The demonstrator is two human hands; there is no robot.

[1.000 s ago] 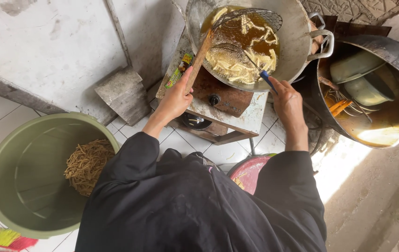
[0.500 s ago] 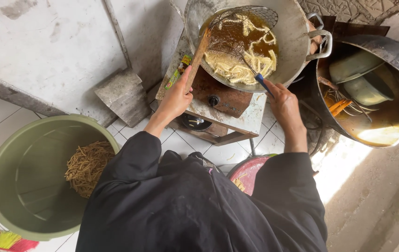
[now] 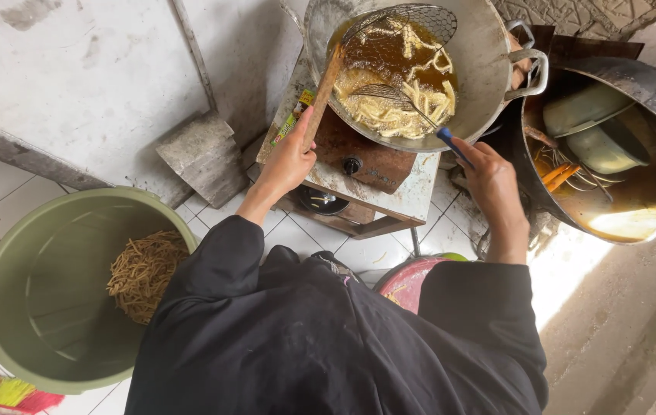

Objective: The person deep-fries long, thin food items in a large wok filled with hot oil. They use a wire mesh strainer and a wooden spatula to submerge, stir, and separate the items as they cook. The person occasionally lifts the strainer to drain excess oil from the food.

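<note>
**2 skimmers working 1 wok**

The wok sits on a stove, pale strips frying inside. Left hand, below the wok's rim, grasps a wooden-handled mesh strainer. Right hand grips a blue-handled skimmer lying among the strips.

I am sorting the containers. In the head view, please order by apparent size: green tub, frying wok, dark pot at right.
1. green tub, nearer the camera
2. and 3. frying wok and dark pot: look alike, both cut off.
</note>
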